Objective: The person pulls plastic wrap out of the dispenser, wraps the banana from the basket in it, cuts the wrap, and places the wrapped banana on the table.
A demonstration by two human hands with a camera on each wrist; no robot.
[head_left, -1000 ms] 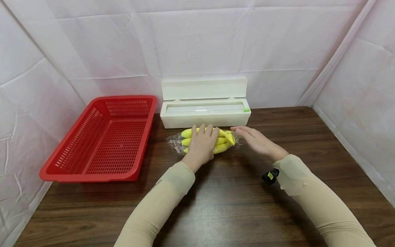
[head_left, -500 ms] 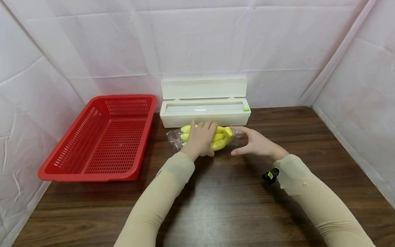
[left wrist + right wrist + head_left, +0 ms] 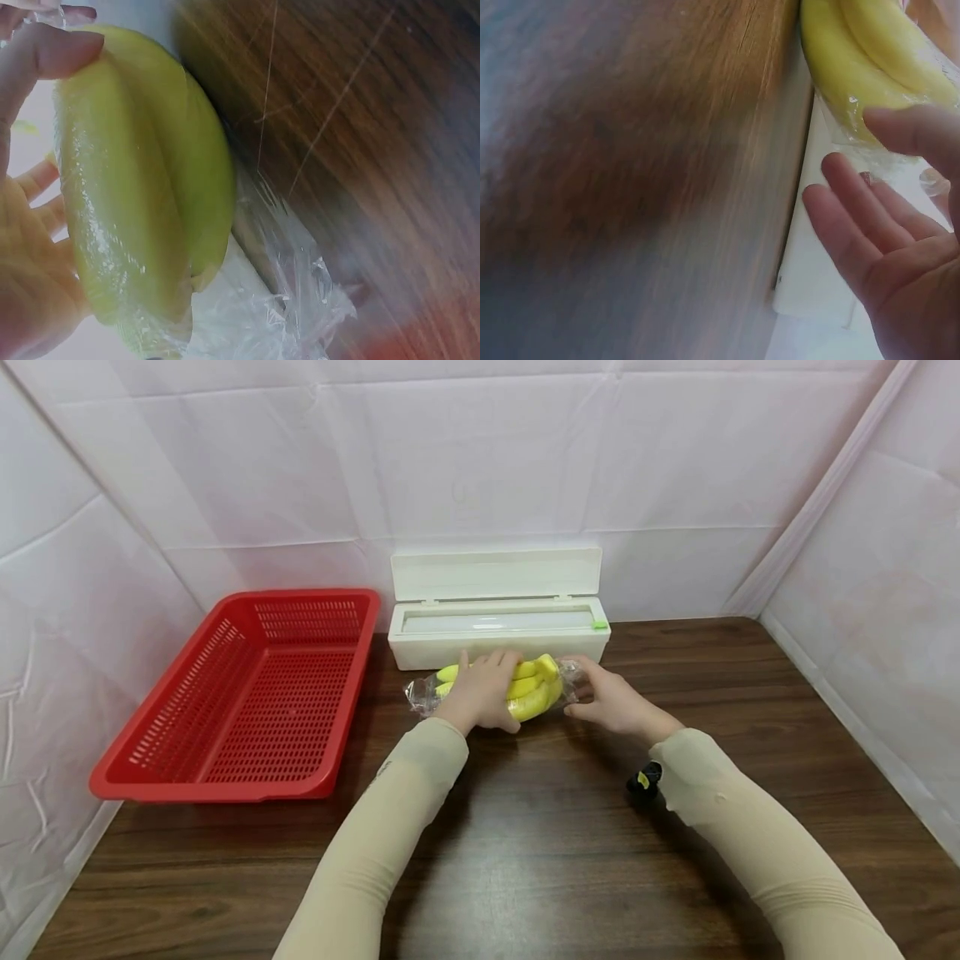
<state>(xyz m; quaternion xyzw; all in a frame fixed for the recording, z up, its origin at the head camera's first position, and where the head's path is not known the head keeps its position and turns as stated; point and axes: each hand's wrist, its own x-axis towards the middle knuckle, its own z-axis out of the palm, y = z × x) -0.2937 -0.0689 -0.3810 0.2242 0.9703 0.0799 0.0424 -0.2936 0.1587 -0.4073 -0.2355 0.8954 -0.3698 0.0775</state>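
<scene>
A bunch of yellow bananas (image 3: 534, 692) wrapped in clear plastic film (image 3: 420, 693) lies in front of an opened white cling film box (image 3: 495, 652). My left hand (image 3: 480, 692) grips the bunch from above, its thumb (image 3: 67, 52) on the near side and its fingers over the far side. At the stem end, my right hand (image 3: 611, 693) cups the loose film, thumb and fingers apart on either side of it. In the right wrist view its fingers (image 3: 862, 217) are fairly straight, close under the end of the bananas. Part of the bunch is hidden beneath my left hand.
A red perforated basket (image 3: 333, 768) stands on the left of the dark wooden table (image 3: 540, 860). Behind, the box's lid (image 3: 495, 574) stands upright near the white cloth backdrop (image 3: 480, 468). A green slider (image 3: 600, 625) sits at the box's right end.
The bananas have shifted slightly toward the box and tilted, with their stem end raised. My right hand has spread its thumb from its fingers and moved left around the film end.
</scene>
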